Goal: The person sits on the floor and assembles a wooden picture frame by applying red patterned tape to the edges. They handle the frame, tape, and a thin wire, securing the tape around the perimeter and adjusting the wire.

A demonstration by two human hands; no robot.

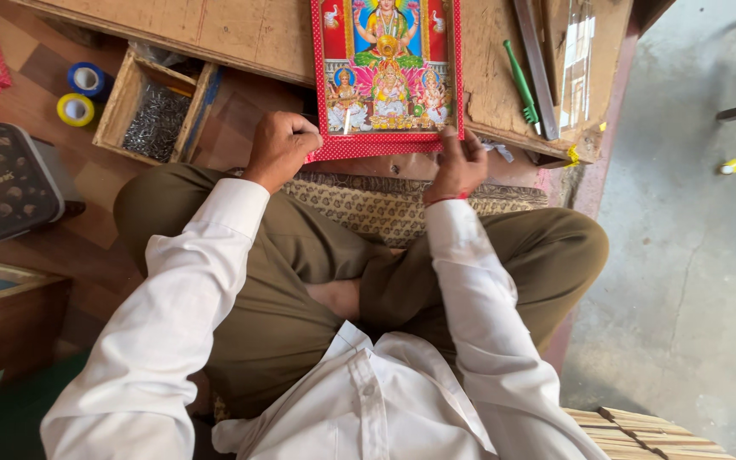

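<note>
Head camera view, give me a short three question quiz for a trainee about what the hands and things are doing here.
1. True or false: both hands touch the red-bordered colourful picture.
2. What fills the open wooden box left of the left hand?
A) small metal nails
B) coins
C) buttons
3. Which two colours are the tape rolls lying beyond that box?

Key
1. True: the left hand grips the lower left corner, the right hand the lower right edge.
2. A
3. Blue and yellow.
</note>
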